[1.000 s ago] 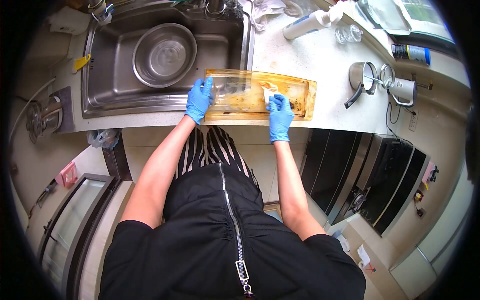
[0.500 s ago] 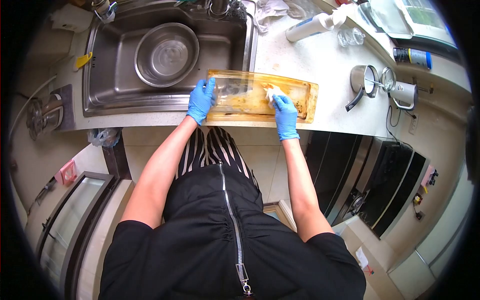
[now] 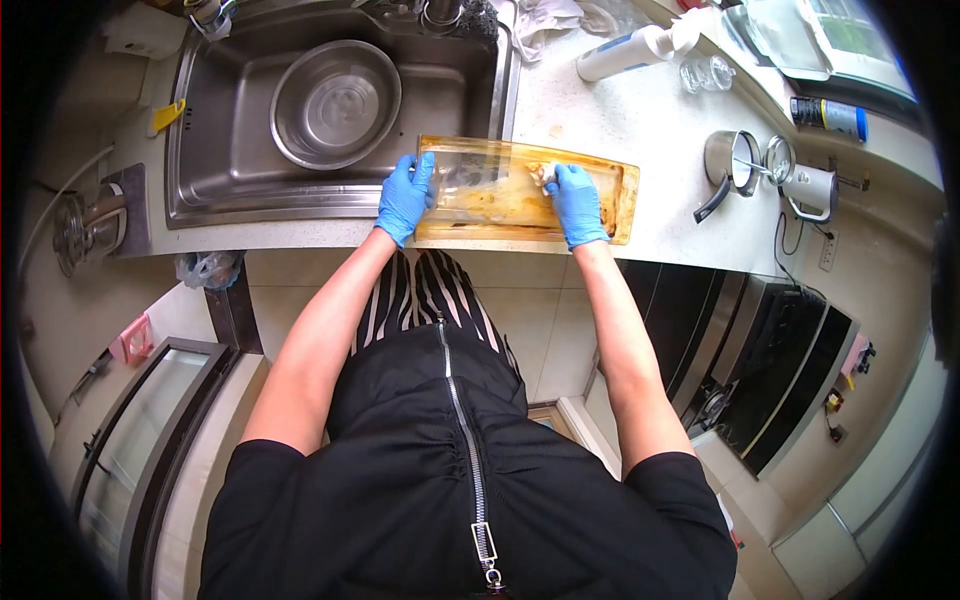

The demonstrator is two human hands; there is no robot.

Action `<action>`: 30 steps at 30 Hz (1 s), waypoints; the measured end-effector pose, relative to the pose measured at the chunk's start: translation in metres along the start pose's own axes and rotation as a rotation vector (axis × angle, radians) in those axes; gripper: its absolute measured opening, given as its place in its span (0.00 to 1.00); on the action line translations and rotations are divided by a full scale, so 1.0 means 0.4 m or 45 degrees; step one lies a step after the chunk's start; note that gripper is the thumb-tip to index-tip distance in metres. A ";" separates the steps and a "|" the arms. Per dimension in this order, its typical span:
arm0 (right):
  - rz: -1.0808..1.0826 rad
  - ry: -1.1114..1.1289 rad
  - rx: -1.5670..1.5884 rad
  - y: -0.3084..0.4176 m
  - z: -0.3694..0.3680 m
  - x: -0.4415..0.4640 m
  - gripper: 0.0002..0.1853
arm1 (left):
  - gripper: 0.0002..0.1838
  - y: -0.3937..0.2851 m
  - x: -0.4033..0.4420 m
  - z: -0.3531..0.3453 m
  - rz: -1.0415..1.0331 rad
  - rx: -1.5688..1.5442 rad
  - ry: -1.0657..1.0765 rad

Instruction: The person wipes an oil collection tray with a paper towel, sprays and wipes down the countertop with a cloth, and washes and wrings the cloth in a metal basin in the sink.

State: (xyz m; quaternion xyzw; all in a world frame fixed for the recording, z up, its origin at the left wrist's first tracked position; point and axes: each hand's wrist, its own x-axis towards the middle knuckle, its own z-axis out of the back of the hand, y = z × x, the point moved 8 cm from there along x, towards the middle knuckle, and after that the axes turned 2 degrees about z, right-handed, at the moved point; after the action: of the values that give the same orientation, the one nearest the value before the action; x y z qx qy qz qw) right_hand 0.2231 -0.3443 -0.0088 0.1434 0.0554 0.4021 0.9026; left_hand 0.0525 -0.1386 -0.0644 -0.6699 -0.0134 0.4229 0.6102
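Tray (image 3: 480, 212), upper centre: see-through glass or plastic, I can't tell which, glossy under a blotchy, grimy film
Wad (image 3: 545, 174): crumpled, paper or cloth, unclear from where I sit
Gloves (image 3: 579, 207): thin, rubbery-looking, slightly wrinkled, low sheen
Sink (image 3: 225, 140), upper left: metal, satin finish
Basin (image 3: 338, 140): metal too, brighter
Counter (image 3: 690, 220): smooth, pale, stone-like
Pot (image 3: 717, 155), right: shiny metal on my feed
Top (image 3: 390, 500), bottom: matt black cloth, gathered beside a metal zip (image 3: 462, 430)

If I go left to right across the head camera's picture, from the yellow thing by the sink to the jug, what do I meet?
Yellow thing → bowl → left hand → white wad → right hand → pot → jug
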 end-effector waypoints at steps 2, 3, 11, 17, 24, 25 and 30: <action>0.030 -0.022 -0.115 -0.010 -0.007 0.005 0.06 | 0.22 -0.007 -0.003 -0.004 -0.009 0.009 0.004; -0.043 -0.019 -0.103 -0.020 -0.006 0.013 0.08 | 0.22 -0.003 0.001 -0.006 0.007 -0.011 0.014; -0.680 -0.147 0.664 -0.139 0.050 -0.074 0.10 | 0.24 0.001 -0.001 0.000 0.032 0.034 -0.024; -0.816 -0.487 1.591 -0.243 0.053 -0.138 0.06 | 0.24 0.005 0.005 0.001 0.016 0.093 -0.030; -0.466 -0.388 0.021 -0.200 0.091 -0.096 0.11 | 0.24 0.002 0.004 0.003 -0.003 0.081 -0.026; -0.474 -0.384 0.016 -0.196 0.081 -0.094 0.11 | 0.24 -0.005 -0.002 -0.002 -0.011 0.064 -0.017; -0.639 -0.399 0.095 -0.171 0.037 -0.070 0.09 | 0.19 -0.011 -0.007 -0.006 -0.034 0.028 -0.013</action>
State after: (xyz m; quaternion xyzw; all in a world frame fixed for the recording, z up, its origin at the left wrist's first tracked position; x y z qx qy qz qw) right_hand 0.2561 -0.4115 -0.0160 0.2185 -0.0362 0.1372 0.9655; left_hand 0.0544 -0.1409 -0.0596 -0.6606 -0.0208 0.4181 0.6232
